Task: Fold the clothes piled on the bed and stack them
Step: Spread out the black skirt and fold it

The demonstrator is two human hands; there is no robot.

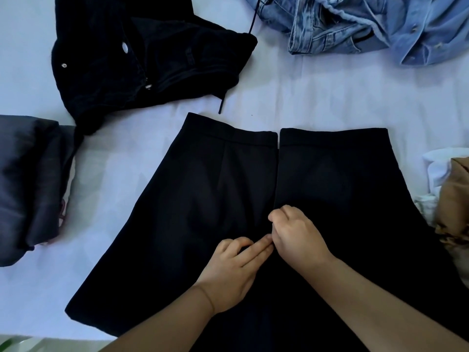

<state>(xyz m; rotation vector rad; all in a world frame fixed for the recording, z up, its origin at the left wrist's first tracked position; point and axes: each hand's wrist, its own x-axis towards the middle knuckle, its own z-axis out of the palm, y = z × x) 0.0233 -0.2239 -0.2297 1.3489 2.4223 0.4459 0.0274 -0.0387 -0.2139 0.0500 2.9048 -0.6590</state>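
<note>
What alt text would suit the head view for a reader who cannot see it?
Two hands, left and right, pinch the open centre seam of a black skirt spread flat on a white bed. Around it lie crumpled black clothes, denim and a folded grey garment.

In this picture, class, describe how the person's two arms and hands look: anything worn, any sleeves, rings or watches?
Both forearms enter from the bottom edge and are bare, with no sleeves in view. The left hand and the right hand wear no gloves. No rings, watch or bracelet can be seen; a faint crease line crosses the left wrist. The fingernails that show look short and unpainted.
</note>
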